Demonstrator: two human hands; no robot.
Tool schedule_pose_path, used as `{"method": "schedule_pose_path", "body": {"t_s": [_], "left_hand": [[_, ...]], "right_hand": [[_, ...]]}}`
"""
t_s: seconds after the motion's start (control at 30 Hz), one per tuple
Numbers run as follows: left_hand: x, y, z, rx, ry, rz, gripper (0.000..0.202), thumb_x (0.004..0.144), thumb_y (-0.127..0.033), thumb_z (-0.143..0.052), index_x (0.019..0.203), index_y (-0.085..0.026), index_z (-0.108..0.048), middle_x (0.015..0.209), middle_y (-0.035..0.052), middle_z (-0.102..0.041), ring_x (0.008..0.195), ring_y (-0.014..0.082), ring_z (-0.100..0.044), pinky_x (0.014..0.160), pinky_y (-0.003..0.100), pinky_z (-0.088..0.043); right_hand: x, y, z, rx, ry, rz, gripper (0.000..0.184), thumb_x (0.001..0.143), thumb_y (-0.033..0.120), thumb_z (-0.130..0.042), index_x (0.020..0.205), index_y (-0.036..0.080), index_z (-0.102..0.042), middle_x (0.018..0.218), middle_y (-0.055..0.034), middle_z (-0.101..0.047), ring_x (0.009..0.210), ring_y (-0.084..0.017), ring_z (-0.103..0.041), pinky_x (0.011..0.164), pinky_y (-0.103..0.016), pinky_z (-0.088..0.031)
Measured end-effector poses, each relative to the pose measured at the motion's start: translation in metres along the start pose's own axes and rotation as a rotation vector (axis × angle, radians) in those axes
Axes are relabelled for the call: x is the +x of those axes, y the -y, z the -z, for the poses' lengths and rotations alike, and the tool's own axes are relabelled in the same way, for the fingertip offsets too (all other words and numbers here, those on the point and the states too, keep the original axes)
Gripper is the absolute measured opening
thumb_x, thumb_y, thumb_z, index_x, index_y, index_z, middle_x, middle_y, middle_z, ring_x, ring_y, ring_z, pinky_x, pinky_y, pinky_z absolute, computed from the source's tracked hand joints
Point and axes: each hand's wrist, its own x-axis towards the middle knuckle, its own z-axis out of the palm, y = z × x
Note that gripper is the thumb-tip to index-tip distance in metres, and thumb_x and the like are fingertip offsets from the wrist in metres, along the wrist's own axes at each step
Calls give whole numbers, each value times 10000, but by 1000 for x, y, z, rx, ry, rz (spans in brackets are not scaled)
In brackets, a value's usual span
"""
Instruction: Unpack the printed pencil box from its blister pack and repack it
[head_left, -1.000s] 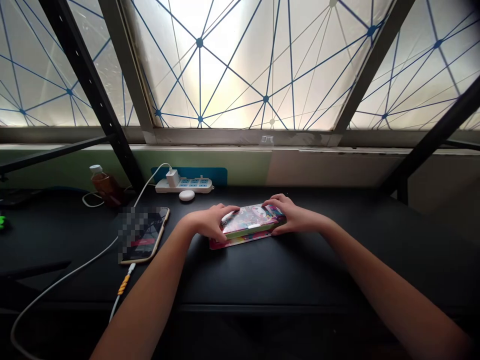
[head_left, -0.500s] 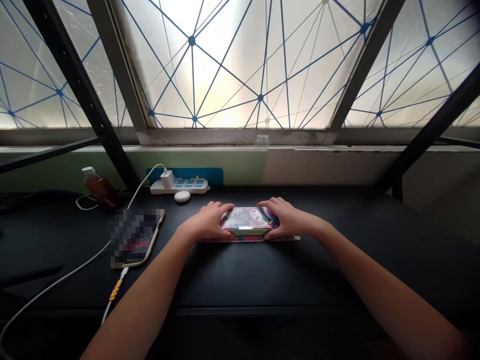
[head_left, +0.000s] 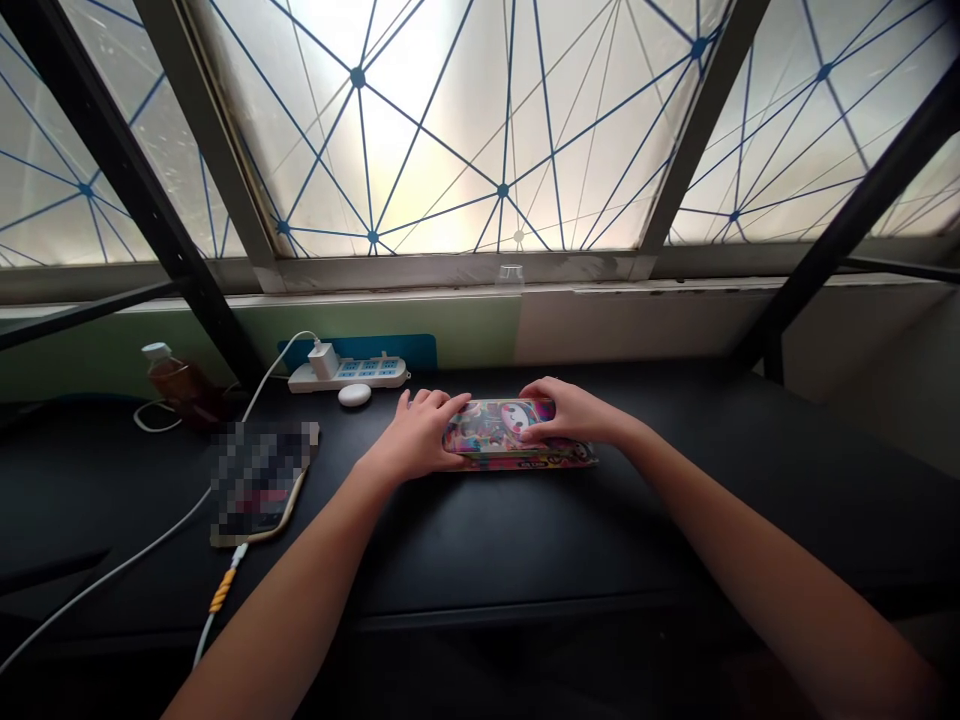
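Note:
A colourful pencil case (head_left: 491, 425) with cartoon pictures lies on the black desk in front of me, on top of a flat printed box (head_left: 559, 461) that sticks out to its right. My left hand (head_left: 420, 435) grips the left end of the case, thumb at the near edge and fingers along the far side. At the right end, my right hand (head_left: 574, 411) is closed around the case, its thumb across the top face. The undersides of both things are hidden.
Left of my arm lies a blurred-out phone (head_left: 266, 485) with a white charging cable (head_left: 217, 605). Behind are a power strip (head_left: 367, 372), a small white rounded case (head_left: 354, 396) and a bottle of brownish drink (head_left: 184, 385). Black metal posts (head_left: 810, 255) slant up at both sides.
The pencil case's green front side and white clasp no longer show, and its top faces me more. My right thumb has moved from the near edge onto the top. The view has shifted slightly.

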Motion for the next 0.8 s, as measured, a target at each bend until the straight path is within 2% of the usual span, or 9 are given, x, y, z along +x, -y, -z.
{"method": "schedule_pose_path", "body": {"t_s": [0.1, 0.23, 0.33, 0.4, 0.43, 0.5, 0.6, 0.67, 0.8], "left_hand": [[1, -2, -2, 38, -105, -46, 943, 734, -593, -807, 1528, -283, -402, 1372, 109, -571, 1310, 342, -461, 1210, 634, -111], [1, -9, 0, 84, -229, -71, 959, 741, -683, -769, 1525, -260, -413, 1373, 123, -577, 1310, 352, -470, 1212, 656, -78], [1, -17, 7, 125, -343, -37, 873, 809, -627, -743, 1521, -246, -412, 1418, 134, -558, 1340, 360, -454, 1207, 678, -44], [0, -21, 12, 155, -406, -5, 821, 841, -548, -752, 1516, -230, -409, 1392, 133, -584, 1309, 352, -490, 1204, 685, -32], [-1, -22, 14, 169, -411, 5, 789, 851, -514, -756, 1504, -222, -422, 1341, 125, -621, 1266, 344, -528, 1202, 684, -47], [-1, -23, 17, 200, -363, 10, 644, 869, -461, -752, 1416, -214, -519, 1192, 99, -687, 1141, 318, -601, 1186, 642, -181], [-1, -23, 19, 253, -258, 11, 390, 864, -427, -758, 1172, -206, -667, 1036, 81, -692, 1005, 291, -633, 1006, 484, -441], [-1, -24, 20, 270, -223, 7, 366, 827, -441, -790, 1086, -204, -687, 1004, 76, -669, 975, 285, -627, 884, 420, -488], [-4, -31, 21, 268, -143, -43, 362, 806, -459, -798, 1048, -212, -692, 1005, 77, -648, 986, 292, -615, 830, 403, -501]], "right_hand": [[-2, 5, 1, -7, -38, 7, 808, 603, 632, -851, 1266, 219, -642, 1228, -99, -571, 1126, -299, -605, 976, -424, -517], [-7, 17, 4, -30, -63, 34, 760, 565, 617, -875, 1180, 216, -675, 1155, -76, -544, 1011, -272, -627, 889, -412, -554], [-11, 29, 7, -142, -168, 120, 686, 573, 539, -904, 1120, 211, -653, 1124, -68, -539, 937, -256, -624, 842, -402, -551], [-14, 36, 8, -239, -259, 202, 545, 659, 454, -884, 1073, 214, -626, 1128, -69, -549, 897, -237, -621, 820, -383, -536], [-16, 38, 7, -278, -288, 243, 455, 715, 412, -855, 1044, 216, -610, 1125, -69, -558, 868, -224, -620, 795, -368, -528], [-18, 42, 4, -332, -295, 310, 320, 804, 345, -790, 1006, 217, -578, 1088, -63, -588, 805, -203, -618, 720, -338, -507], [-21, 46, -2, -367, -242, 357, 275, 842, 290, -750, 1019, 215, -553, 1005, -55, -634, 811, -220, -633, 684, -328, -487], [-22, 50, -4, -387, -203, 367, 278, 842, 257, -742, 1047, 210, -561, 1006, -65, -658, 874, -244, -641, 721, -343, -497], [-23, 56, -9, -433, -78, 390, 332, 828, 182, -716, 1139, 196, -600, 1090, -94, -686, 980, -278, -633, 845, -401, -516]]}}
